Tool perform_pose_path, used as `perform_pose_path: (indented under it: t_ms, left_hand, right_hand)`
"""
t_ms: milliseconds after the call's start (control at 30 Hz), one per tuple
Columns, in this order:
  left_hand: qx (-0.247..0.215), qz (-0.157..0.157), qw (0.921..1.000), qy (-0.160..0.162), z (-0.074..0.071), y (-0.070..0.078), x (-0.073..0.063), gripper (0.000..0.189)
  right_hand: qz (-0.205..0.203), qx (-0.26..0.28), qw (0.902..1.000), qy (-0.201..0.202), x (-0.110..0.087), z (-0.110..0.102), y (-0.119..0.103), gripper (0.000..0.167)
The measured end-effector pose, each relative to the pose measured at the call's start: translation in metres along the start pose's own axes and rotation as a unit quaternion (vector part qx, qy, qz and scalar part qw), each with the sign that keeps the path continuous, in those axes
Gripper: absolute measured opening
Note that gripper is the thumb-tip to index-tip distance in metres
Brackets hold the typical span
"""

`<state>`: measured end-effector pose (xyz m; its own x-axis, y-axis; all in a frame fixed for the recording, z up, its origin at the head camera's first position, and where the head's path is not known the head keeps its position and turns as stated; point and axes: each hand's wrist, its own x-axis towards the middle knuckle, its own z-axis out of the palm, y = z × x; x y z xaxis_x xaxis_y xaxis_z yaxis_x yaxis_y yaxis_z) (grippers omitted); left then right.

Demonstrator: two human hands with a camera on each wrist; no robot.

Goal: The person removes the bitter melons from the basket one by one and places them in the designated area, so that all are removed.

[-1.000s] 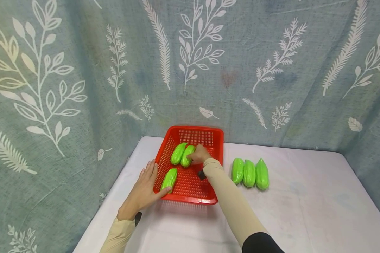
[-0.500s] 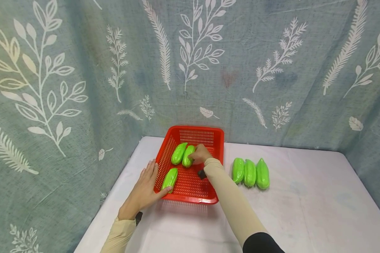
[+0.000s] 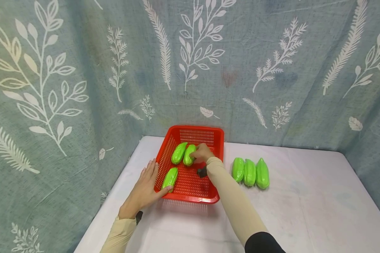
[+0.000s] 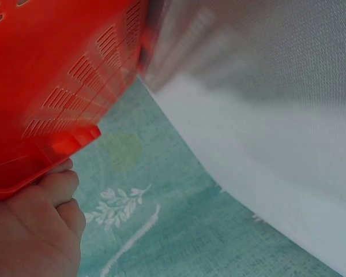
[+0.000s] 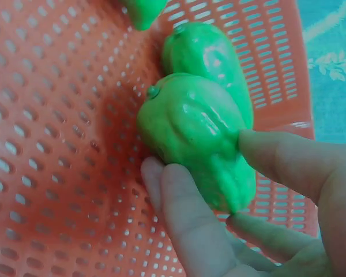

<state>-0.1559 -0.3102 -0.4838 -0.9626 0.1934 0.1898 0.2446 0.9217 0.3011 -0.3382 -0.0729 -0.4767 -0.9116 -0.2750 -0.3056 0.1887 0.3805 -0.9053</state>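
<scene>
A red plastic basket (image 3: 190, 199) holds three glossy green oblong model fruits with ridged skins. My right hand (image 3: 203, 153) reaches inside and grips one green fruit (image 3: 189, 155) near the back, thumb on one side and fingers on the other in the right wrist view (image 5: 190, 121). Beside it lies a second green fruit (image 3: 179, 153); the third fruit (image 3: 170, 178) lies by the front-left corner. My left hand (image 3: 142, 189) rests at that corner, fingers extended along the left rim and thumb over the front rim. In the left wrist view, its fingers lie against the rim's outer side.
To the right of the basket, three more green fruits (image 3: 249, 173) stand in a row on the white-covered table (image 3: 304, 211). A grey-green leaf-patterned curtain (image 3: 228, 70) hangs behind the table and along its left side.
My right hand and the gripped fruit have shifted very slightly right and toward the back. My left hand stays at the basket's corner.
</scene>
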Motion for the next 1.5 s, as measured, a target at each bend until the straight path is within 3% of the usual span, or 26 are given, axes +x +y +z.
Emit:
perform_pose_path:
  t_ms: [300,467,600,700,1133,1500]
  left_hand:
    - [-0.009,-0.009,0.9999,-0.010,0.002,-0.002,-0.003,0.115]
    - [-0.008,-0.002,1.0000,0.003,0.003,-0.002,0.000,0.114]
    - [-0.009,0.003,0.9999,0.009,0.003,-0.001,0.002,0.114]
    - [-0.009,0.004,0.9999,0.008,0.002,-0.001,0.003,0.114]
    - [-0.007,0.000,1.0000,-0.005,0.001,-0.003,0.004,0.115]
    - [-0.007,0.002,0.9999,-0.007,0.002,-0.003,0.003,0.115]
  right_hand:
    - [-0.034,0.007,0.9993,-0.014,-0.022,-0.002,-0.015,0.059]
    - [-0.044,0.036,0.9977,-0.036,-0.030,-0.007,-0.026,0.062]
    - [-0.051,0.019,0.9978,-0.037,-0.034,-0.011,-0.029,0.062]
    - [-0.060,0.004,0.9977,-0.032,-0.038,-0.016,-0.029,0.062]
    - [-0.071,0.040,0.9959,-0.041,-0.051,-0.036,-0.023,0.065]
    - [-0.078,0.035,0.9955,-0.040,-0.070,-0.053,-0.019,0.067]
